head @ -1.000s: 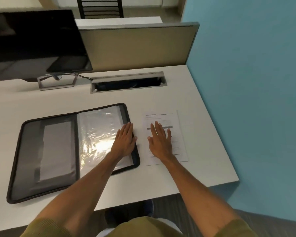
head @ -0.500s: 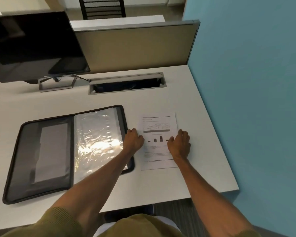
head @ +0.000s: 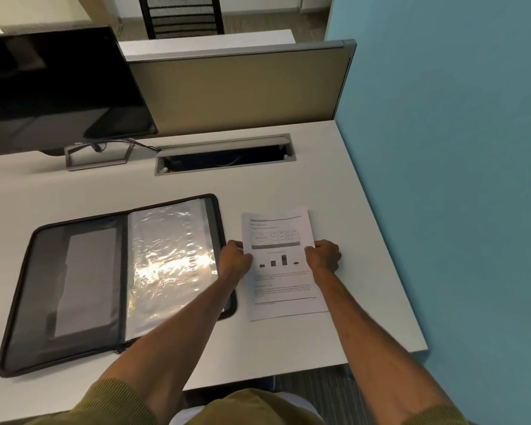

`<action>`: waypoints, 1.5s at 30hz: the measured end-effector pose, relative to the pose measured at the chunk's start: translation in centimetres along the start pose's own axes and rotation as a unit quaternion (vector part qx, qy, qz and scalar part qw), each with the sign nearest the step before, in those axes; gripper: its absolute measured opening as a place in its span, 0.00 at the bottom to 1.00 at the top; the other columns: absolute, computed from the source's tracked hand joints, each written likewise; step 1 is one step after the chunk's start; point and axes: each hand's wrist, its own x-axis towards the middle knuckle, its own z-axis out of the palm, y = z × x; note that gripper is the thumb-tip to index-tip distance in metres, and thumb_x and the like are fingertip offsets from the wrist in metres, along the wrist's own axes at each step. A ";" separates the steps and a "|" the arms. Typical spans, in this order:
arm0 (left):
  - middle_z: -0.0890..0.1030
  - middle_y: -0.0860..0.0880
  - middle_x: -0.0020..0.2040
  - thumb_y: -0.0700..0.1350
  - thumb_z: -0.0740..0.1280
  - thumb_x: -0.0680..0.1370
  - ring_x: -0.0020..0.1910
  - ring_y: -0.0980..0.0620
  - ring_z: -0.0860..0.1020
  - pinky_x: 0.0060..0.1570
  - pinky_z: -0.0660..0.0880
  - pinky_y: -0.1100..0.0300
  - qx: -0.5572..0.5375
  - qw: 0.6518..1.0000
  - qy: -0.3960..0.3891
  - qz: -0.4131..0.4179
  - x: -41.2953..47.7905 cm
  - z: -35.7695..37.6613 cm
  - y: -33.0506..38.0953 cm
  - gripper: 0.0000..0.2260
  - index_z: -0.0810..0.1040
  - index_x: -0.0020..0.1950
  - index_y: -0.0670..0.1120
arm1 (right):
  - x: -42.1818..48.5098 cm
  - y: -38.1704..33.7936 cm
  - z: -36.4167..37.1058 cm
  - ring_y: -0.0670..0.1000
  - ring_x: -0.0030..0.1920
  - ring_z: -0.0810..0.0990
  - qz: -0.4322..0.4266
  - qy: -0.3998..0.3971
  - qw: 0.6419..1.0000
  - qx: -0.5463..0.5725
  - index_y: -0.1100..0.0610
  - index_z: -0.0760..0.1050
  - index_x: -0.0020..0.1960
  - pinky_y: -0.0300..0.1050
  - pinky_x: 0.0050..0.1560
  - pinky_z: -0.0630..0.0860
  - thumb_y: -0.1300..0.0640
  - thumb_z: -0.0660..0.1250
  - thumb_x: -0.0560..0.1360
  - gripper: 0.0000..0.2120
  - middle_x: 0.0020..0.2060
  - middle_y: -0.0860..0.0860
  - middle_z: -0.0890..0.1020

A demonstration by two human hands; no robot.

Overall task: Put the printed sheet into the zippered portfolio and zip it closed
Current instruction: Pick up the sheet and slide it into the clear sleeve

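Observation:
The printed sheet [head: 281,282], white with a table and a small bar chart, is just right of the portfolio. My left hand [head: 235,260] grips its left edge and my right hand [head: 324,257] grips its right edge. The sheet seems slightly raised off the desk. The black zippered portfolio [head: 74,286] lies open flat on the white desk [head: 334,342], a grey pocket on its left half and a shiny clear plastic sleeve [head: 169,262] on its right half. My left forearm crosses the portfolio's lower right corner.
A dark monitor [head: 59,87] on a metal stand sits at the back left. An open cable slot [head: 224,156] is set into the desk behind the portfolio. A tan divider panel [head: 236,90] closes the back and a blue wall [head: 457,179] the right side.
My hands went from lying flat, left on the portfolio and right on the sheet, to gripping the sheet's two side edges.

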 end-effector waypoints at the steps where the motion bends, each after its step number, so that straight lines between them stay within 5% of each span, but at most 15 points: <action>1: 0.84 0.41 0.63 0.38 0.70 0.82 0.61 0.39 0.84 0.62 0.84 0.44 0.006 1.000 -0.002 0.001 0.1 0.1 0.0 0.13 0.79 0.66 0.38 | -0.1 0.0 0.0 0.63 0.63 0.81 -0.001 -0.003 1.000 -0.003 0.63 0.85 0.60 0.59 0.62 0.82 0.59 0.69 0.81 0.12 0.61 0.61 0.85; 5: 0.86 0.41 0.60 0.36 0.67 0.82 0.50 0.43 0.83 0.49 0.83 0.51 0.011 1.000 -0.003 0.016 0.0 0.2 -0.2 0.08 0.82 0.59 0.37 | -0.4 0.0 -0.2 0.62 0.57 0.86 -0.008 -0.023 0.999 0.044 0.63 0.83 0.57 0.55 0.58 0.84 0.61 0.67 0.81 0.09 0.59 0.60 0.87; 10: 0.84 0.42 0.62 0.48 0.69 0.83 0.60 0.39 0.84 0.60 0.84 0.43 -0.049 0.997 -0.054 -0.018 -0.6 -0.1 1.1 0.18 0.73 0.70 0.40 | -0.6 -0.7 -0.6 0.51 0.40 0.82 -0.026 -0.080 0.988 0.130 0.63 0.76 0.63 0.40 0.38 0.77 0.61 0.66 0.82 0.10 0.56 0.59 0.85; 14: 0.82 0.40 0.65 0.43 0.64 0.85 0.59 0.42 0.83 0.53 0.83 0.48 -0.147 0.988 -0.040 -0.023 -0.6 -0.3 2.5 0.17 0.69 0.74 0.40 | -1.0 -1.9 -1.1 0.47 0.39 0.81 -0.055 -0.091 0.973 0.206 0.61 0.74 0.65 0.39 0.35 0.75 0.60 0.66 0.83 0.11 0.53 0.57 0.84; 17: 0.83 0.41 0.63 0.42 0.62 0.87 0.52 0.46 0.84 0.43 0.81 0.58 -0.165 0.984 -0.019 0.066 -0.8 -0.8 3.4 0.14 0.69 0.72 0.42 | -1.1 -2.9 -2.0 0.46 0.43 0.83 -0.092 -0.096 0.956 0.263 0.58 0.76 0.67 0.39 0.37 0.78 0.59 0.67 0.83 0.13 0.53 0.53 0.84; 23: 0.86 0.48 0.55 0.43 0.62 0.89 0.54 0.45 0.87 0.53 0.88 0.51 -0.210 0.960 -0.022 0.184 -1.9 -2.1 5.3 0.10 0.79 0.68 0.43 | -0.9 -5.0 -3.6 0.51 0.47 0.86 -0.159 -0.078 0.944 0.277 0.57 0.82 0.65 0.38 0.41 0.81 0.61 0.67 0.83 0.12 0.54 0.56 0.88; 29: 0.82 0.39 0.65 0.41 0.64 0.88 0.67 0.38 0.82 0.64 0.83 0.42 -0.268 0.927 -0.002 0.264 -1.9 -3.8 6.4 0.11 0.76 0.71 0.42 | -1.5 -6.7 -5.1 0.52 0.53 0.86 -0.216 -0.050 0.905 0.363 0.54 0.82 0.65 0.41 0.50 0.83 0.59 0.70 0.82 0.12 0.52 0.50 0.88; 33: 0.82 0.45 0.64 0.43 0.64 0.88 0.65 0.46 0.82 0.64 0.84 0.53 -0.266 0.916 0.005 0.300 -1.9 -4.2 6.8 0.14 0.75 0.74 0.45 | -2.1 -6.6 -4.8 0.51 0.54 0.86 -0.231 -0.046 0.877 0.419 0.54 0.83 0.64 0.40 0.49 0.86 0.60 0.70 0.82 0.12 0.56 0.52 0.88; 39: 0.83 0.57 0.59 0.44 0.62 0.89 0.57 0.66 0.84 0.59 0.85 0.60 -0.222 0.935 -0.041 0.273 -1.8 -2.6 3.7 0.10 0.76 0.70 0.52 | -2.3 -3.4 -2.1 0.60 0.60 0.84 -0.165 -0.074 0.917 0.355 0.63 0.80 0.67 0.33 0.47 0.82 0.65 0.68 0.83 0.14 0.56 0.56 0.86; 41: 0.83 0.56 0.60 0.45 0.62 0.89 0.59 0.63 0.83 0.59 0.82 0.62 -0.212 0.940 -0.052 0.263 -1.7 -2.3 3.1 0.10 0.75 0.70 0.54 | -2.0 -2.4 -1.4 0.62 0.63 0.83 -0.150 -0.083 0.933 0.317 0.65 0.80 0.67 0.40 0.55 0.82 0.65 0.68 0.83 0.14 0.58 0.57 0.85; 45: 0.83 0.47 0.63 0.45 0.63 0.89 0.64 0.47 0.82 0.66 0.82 0.47 -0.205 0.945 -0.065 0.247 -1.2 -2.9 3.5 0.11 0.77 0.70 0.50 | -1.3 -2.4 -1.4 0.61 0.63 0.83 -0.156 -0.087 0.946 0.271 0.67 0.79 0.69 0.52 0.68 0.80 0.64 0.68 0.84 0.15 0.63 0.61 0.85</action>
